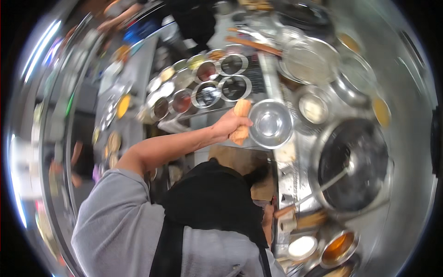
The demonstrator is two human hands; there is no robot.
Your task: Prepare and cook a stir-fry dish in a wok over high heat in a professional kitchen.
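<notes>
My left hand (226, 125) stretches forward, gripping a folded peach-coloured cloth (241, 135) against the near rim of a round metal bowl (271, 124). Nothing but shine shows inside the bowl. At my right side a strip of skin, apparently my right forearm or hand (268, 221), is partly covered by the black apron. Close to it lies the wooden handle (284, 211) of a long metal ladle (322, 188), whose head sits in a large dark wok (360, 152). Whether my right fingers touch that handle cannot be made out.
Several round metal containers (206, 94) with sauces and ingredients stand ahead. On the right, mesh strainers (308, 60), a bowl with white contents (313, 108) and a pot of orange liquid (341, 245) crowd the metal cooktop. Another person's arm (121, 17) shows at upper left.
</notes>
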